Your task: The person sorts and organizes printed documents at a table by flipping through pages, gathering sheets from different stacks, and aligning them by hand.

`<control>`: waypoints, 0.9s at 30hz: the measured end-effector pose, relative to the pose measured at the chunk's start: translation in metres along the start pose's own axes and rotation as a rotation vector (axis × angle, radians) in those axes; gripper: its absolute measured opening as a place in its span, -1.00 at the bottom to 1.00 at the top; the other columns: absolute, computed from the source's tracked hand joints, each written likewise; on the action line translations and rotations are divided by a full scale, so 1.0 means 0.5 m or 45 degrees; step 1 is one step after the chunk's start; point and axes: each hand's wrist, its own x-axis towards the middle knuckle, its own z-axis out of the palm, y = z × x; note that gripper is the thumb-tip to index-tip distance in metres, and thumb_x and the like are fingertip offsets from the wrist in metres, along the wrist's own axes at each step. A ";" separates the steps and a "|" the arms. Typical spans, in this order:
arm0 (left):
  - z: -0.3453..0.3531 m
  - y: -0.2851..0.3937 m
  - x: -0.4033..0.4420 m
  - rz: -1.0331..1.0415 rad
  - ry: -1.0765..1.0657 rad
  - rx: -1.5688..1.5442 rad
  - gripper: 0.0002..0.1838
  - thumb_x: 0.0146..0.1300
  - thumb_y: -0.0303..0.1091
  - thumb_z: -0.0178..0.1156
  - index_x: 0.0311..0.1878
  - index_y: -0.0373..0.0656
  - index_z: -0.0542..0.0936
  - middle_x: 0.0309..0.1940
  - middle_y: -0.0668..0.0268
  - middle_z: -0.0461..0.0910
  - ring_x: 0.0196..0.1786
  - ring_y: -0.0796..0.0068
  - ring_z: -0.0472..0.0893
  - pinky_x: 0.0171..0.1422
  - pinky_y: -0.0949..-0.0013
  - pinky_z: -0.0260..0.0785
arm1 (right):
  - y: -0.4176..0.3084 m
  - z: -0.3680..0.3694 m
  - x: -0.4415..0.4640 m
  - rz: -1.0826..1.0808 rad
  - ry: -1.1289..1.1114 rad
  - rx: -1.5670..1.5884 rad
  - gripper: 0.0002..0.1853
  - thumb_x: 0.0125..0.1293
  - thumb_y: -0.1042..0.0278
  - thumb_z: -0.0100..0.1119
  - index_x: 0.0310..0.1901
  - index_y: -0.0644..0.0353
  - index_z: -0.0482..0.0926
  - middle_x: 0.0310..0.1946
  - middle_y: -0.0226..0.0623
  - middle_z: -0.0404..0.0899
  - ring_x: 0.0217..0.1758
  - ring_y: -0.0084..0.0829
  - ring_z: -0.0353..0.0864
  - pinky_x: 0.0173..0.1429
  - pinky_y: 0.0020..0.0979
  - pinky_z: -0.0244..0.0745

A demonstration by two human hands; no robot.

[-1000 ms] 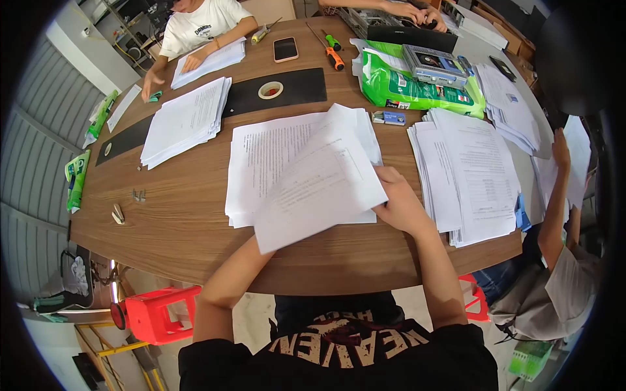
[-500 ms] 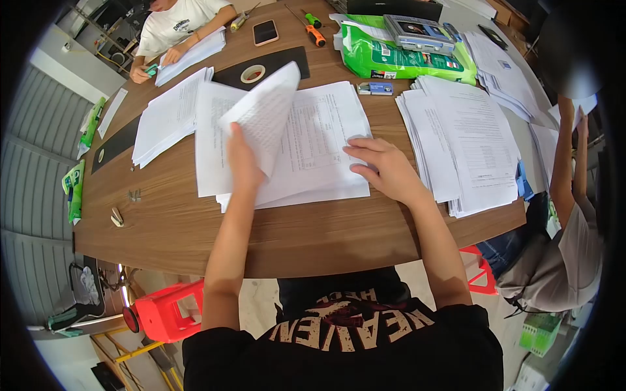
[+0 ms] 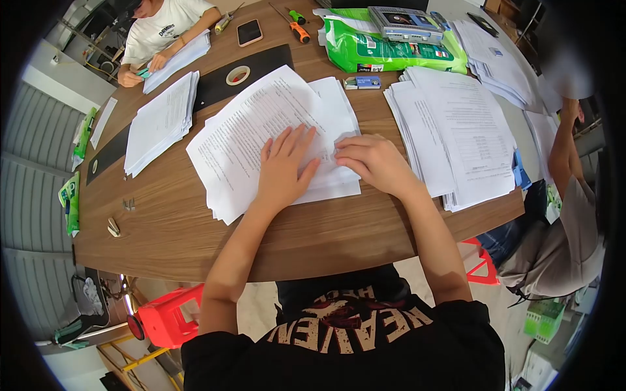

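My left hand [image 3: 287,166] lies flat with its fingers spread on a printed sheet [image 3: 241,124], which is turned at an angle over a loose stack. My right hand [image 3: 375,163] has its fingers pressed together at the right edge of that sheet, above other sheets [image 3: 338,104] of the stack; the paper edge at its fingertips is too small to make out. Another paper stack [image 3: 463,137] stands right of my right hand, and one more [image 3: 163,120] lies to the left.
Around the wooden table [image 3: 163,228] are a tape roll [image 3: 238,75], a phone [image 3: 249,32], an orange screwdriver [image 3: 299,32], a blue box [image 3: 362,83], a green paper pack [image 3: 352,52] and a stapler [image 3: 113,227]. Co-workers sit at the far left and right.
The sheet lifted by my left hand has come down onto the stack, and that hand is now flat on it. My right hand's fingers have closed at the sheet's right edge.
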 end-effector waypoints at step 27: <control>-0.004 -0.008 0.005 0.067 0.262 -0.055 -0.77 0.21 -0.41 0.20 -0.06 -0.15 0.59 -0.20 0.06 0.66 -0.01 0.16 0.63 0.17 0.10 0.38 | 0.007 -0.010 -0.011 0.045 0.037 0.066 -0.71 0.05 0.37 0.40 -0.16 0.24 0.68 -0.02 -0.17 0.62 0.00 -0.18 0.62 -0.07 -0.33 0.59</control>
